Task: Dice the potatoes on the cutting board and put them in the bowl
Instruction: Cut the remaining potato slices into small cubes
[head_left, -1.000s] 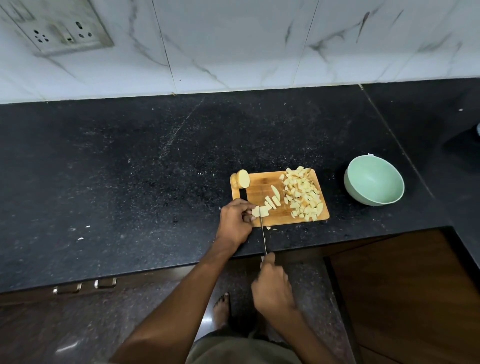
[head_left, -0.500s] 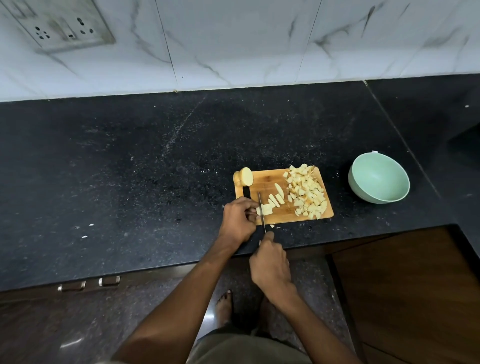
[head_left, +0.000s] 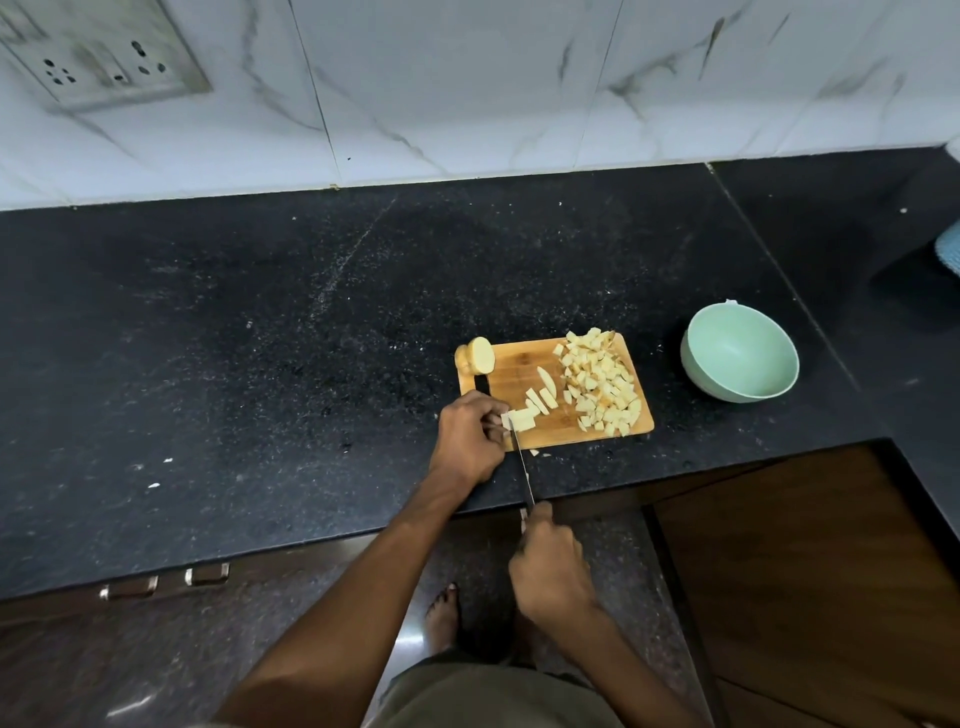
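Note:
A small wooden cutting board (head_left: 524, 371) lies near the counter's front edge. A heap of diced potato (head_left: 602, 382) covers its right side, and a potato half (head_left: 480, 355) stands at its far left corner. Potato strips (head_left: 540, 397) lie in the middle. My left hand (head_left: 470, 439) pinches the potato strips at the board's near left corner. My right hand (head_left: 550, 569) grips the handle of a knife (head_left: 521, 465), whose blade crosses those strips. A mint-green bowl (head_left: 740, 358), empty inside, stands to the right of the board.
The black granite counter (head_left: 260, 364) stretches left and back to a white marble-tiled wall with a socket plate (head_left: 104, 57). Small potato scraps (head_left: 540, 453) lie just off the board's front edge. A pale blue object (head_left: 949, 249) shows at the far right edge.
The knife blade pushed forward across the strips half a second ago and has drawn back toward me. My left hand stays on the strips.

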